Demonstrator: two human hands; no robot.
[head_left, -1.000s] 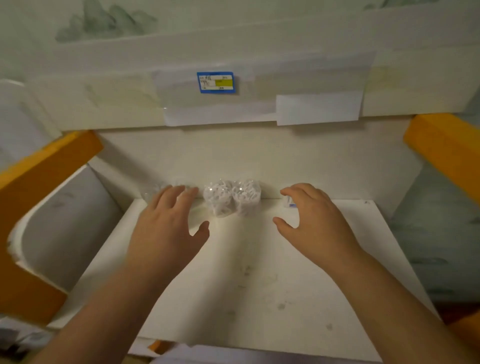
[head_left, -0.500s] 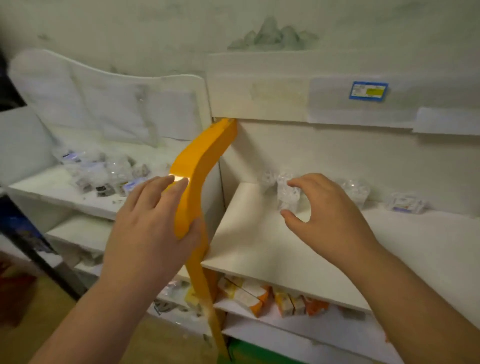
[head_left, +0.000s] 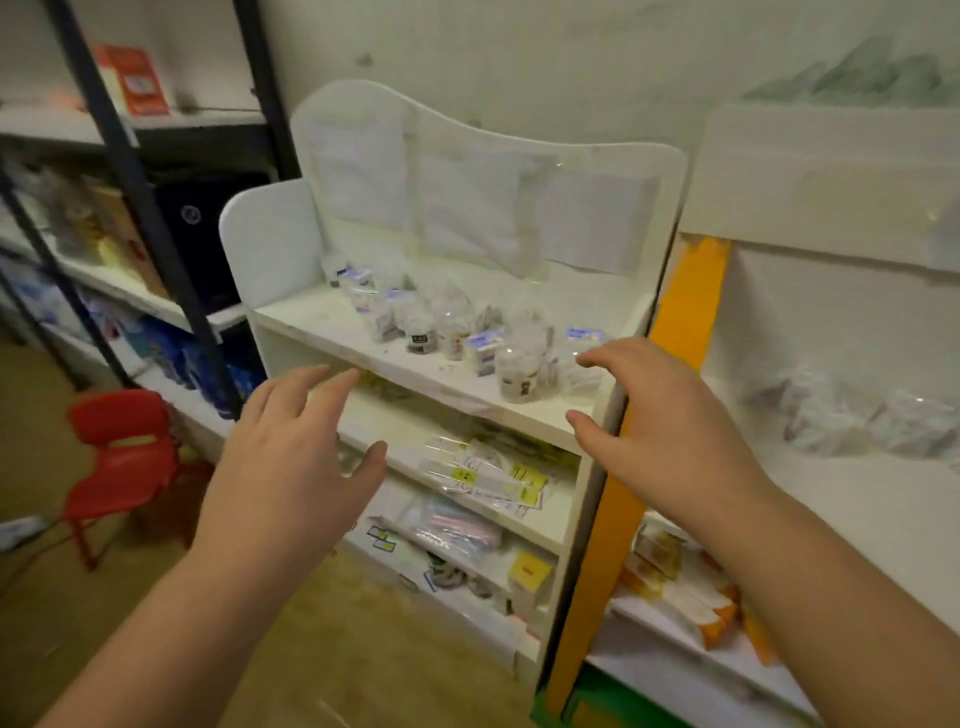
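Several small clear packets and jars (head_left: 457, 327) with white and blue labels crowd the top board of a low white shelf unit (head_left: 322, 325). My left hand (head_left: 296, 457) hovers in the air in front of that unit, fingers spread and holding nothing. My right hand (head_left: 670, 431) hangs near the shelf's right corner, fingers loosely bent and empty, just short of a clear jar (head_left: 519, 374) at the board's front edge.
An orange side panel (head_left: 670, 364) divides this unit from a white shelf (head_left: 857, 493) on the right that carries clear packets (head_left: 852, 415). Lower shelves hold flat packs (head_left: 493, 473) and orange boxes (head_left: 691, 592). A red plastic chair (head_left: 124, 457) and a dark metal rack (head_left: 130, 171) stand at left.
The view has swung left from the right-hand shelf to the low white unit. Both hands moved left with it, away from the packets on the right shelf, and stayed empty.
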